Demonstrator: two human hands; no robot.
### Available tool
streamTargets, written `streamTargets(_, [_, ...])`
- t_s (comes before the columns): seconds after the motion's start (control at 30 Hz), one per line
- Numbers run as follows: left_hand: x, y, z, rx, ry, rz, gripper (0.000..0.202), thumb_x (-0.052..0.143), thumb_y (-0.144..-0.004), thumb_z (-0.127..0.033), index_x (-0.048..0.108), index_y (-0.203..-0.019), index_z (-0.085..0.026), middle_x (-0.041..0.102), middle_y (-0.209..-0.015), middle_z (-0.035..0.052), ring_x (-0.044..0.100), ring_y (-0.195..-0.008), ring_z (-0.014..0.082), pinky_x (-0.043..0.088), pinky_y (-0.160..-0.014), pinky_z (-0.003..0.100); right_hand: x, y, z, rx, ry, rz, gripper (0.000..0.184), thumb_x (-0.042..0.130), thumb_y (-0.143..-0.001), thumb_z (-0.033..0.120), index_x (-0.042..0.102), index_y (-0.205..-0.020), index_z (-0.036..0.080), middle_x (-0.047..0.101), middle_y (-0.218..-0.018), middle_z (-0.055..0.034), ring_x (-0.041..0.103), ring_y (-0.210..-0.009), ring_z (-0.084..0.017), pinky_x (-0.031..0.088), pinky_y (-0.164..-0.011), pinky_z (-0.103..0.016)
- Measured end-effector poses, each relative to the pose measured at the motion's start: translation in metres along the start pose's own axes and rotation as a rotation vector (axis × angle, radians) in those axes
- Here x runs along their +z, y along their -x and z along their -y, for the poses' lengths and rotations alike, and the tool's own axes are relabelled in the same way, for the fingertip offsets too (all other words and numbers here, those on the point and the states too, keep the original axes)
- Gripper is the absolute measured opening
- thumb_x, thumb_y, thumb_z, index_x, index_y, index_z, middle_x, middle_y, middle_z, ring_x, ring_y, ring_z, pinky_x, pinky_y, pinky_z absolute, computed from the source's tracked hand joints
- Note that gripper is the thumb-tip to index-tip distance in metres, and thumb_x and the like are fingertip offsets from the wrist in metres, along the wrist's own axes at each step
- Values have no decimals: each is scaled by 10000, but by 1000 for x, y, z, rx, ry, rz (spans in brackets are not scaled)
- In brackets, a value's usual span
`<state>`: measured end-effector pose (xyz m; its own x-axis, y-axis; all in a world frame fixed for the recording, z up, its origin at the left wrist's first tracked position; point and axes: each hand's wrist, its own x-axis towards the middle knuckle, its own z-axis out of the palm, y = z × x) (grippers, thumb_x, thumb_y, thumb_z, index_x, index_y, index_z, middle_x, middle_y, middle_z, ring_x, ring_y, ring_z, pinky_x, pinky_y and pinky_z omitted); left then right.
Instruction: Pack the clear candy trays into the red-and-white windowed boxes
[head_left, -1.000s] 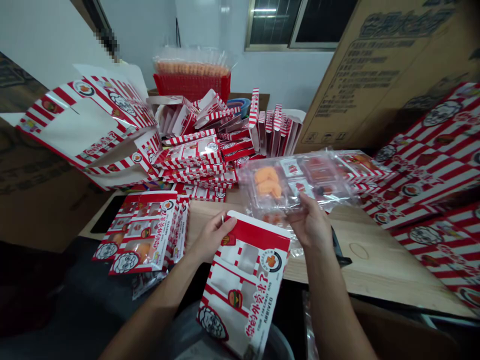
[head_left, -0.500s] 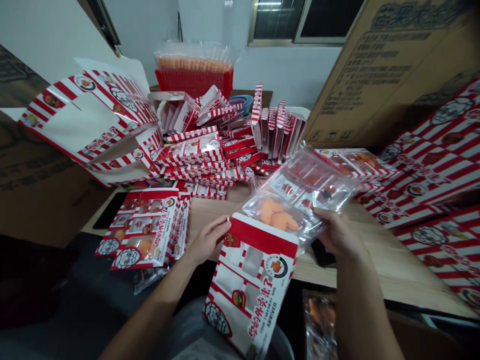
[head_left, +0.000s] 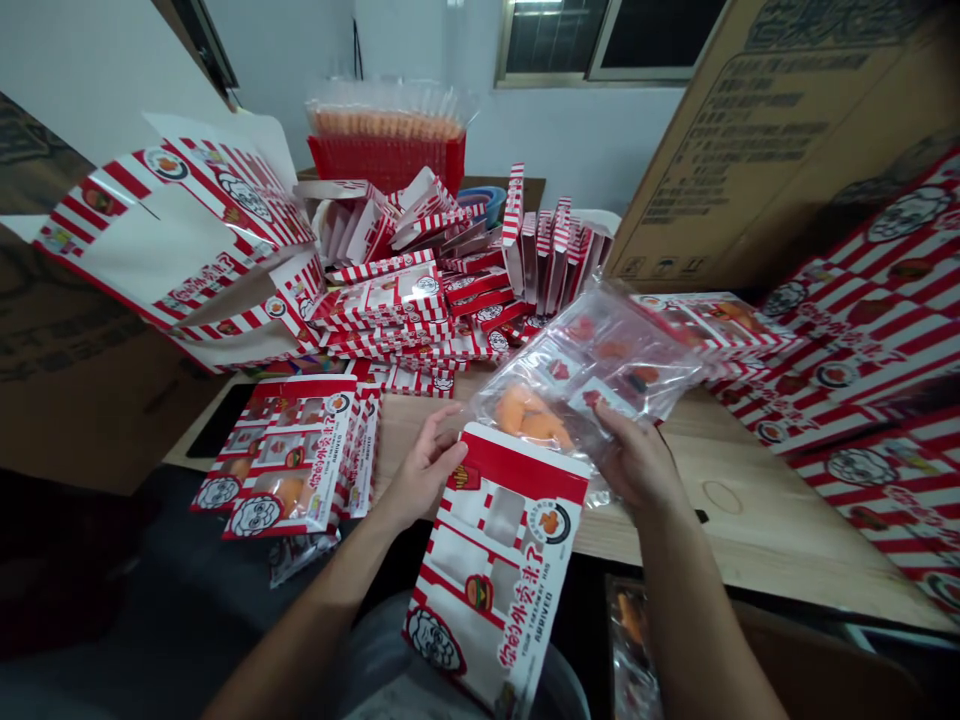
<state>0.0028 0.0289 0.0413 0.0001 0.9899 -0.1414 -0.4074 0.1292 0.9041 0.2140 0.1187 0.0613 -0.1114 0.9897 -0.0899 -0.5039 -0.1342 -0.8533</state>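
My left hand (head_left: 424,475) grips the top left corner of a red-and-white striped box (head_left: 495,570) with clear windows, held upright over my lap. My right hand (head_left: 637,465) is closed on a clear plastic tray pack (head_left: 592,375) that holds orange toy pieces and small red items. The pack's lower end sits at the open top of the box, tilted up to the right. Both hands are at the front edge of the wooden table (head_left: 750,520).
Filled boxes (head_left: 289,470) lie stacked to the left. A heap of flat and folded striped boxes (head_left: 420,290) fills the middle, with a red basket (head_left: 386,150) behind. Large striped cartons (head_left: 877,330) and a brown cardboard box (head_left: 772,140) stand on the right.
My right hand turned the clear pack from level to tilted and brought its lower end down to the box's open top. The left hand kept holding the box.
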Motion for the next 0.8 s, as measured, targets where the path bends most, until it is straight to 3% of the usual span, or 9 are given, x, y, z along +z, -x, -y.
streamTargets(0.17, [1, 1, -1, -20, -21, -8, 554, 667, -753, -372, 457, -1254, -263, 667, -967, 22, 652, -828, 172, 509, -744, 269, 12, 3, -5, -103, -81, -110, 356, 783, -549, 259, 669, -873, 164, 723, -849, -32, 693, -806, -213, 576, -725, -326])
streamTargets(0.33, [0, -2, 2, -8, -12, -26, 451, 687, -726, -388, 541, -1115, -211, 671, -993, 37, 642, -892, 183, 503, -779, 273, 19, 12, -7, -39, -75, -34, 343, 776, -544, 264, 672, -861, 182, 729, -865, -30, 695, -826, -257, 578, -725, -386])
streamTargets(0.57, [-2, 1, 1, 25, -77, -114, 486, 688, -705, -392, 462, -1112, -252, 629, -811, -33, 623, -700, 136, 493, -641, 237, -8, 10, 1, -28, 117, -25, 353, 796, -502, 207, 686, -835, 167, 726, -812, -15, 682, -719, -182, 569, -664, -289])
streamTargets(0.8, [-3, -4, -15, 74, -333, -56, 222, 654, -699, -358, 546, -789, -187, 534, -680, -54, 503, -620, 94, 416, -601, 201, -13, 12, 16, 52, 219, 74, 369, 828, -500, 305, 688, -825, 201, 724, -835, -13, 674, -757, -184, 558, -681, -290])
